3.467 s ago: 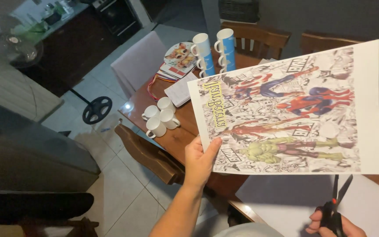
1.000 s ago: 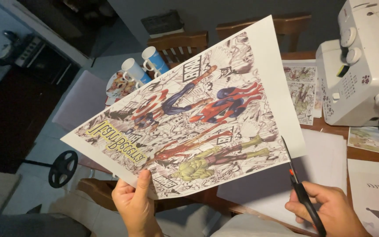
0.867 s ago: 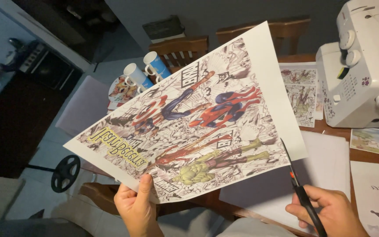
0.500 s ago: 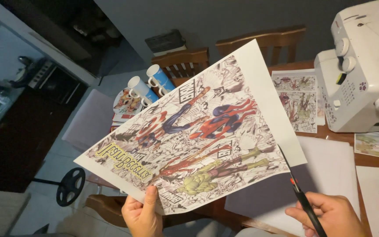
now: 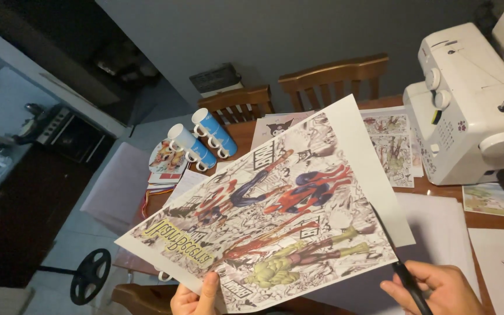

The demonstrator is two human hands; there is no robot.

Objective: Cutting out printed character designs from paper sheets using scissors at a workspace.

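Observation:
My left hand (image 5: 196,297) pinches the near edge of a large printed comic-art sheet (image 5: 275,216) with a white margin and holds it up above the table. My right hand (image 5: 436,289) grips dark-handled scissors (image 5: 401,268). Their blades lie against the sheet's right side, along the line between the print and the white margin. The sheet hides much of the wooden table (image 5: 246,137) beneath it.
A white sewing machine (image 5: 476,102) stands at the right. Blue and white mugs (image 5: 202,140) lie stacked at the table's far left, by a small printed plate (image 5: 167,160). Other printed sheets (image 5: 392,146) and blank white paper (image 5: 444,233) lie around. Two wooden chairs (image 5: 333,79) stand behind.
The view has swung right and the sheet has tilted and turned. My right hand has brought the scissors up from the table to the sheet's right margin.

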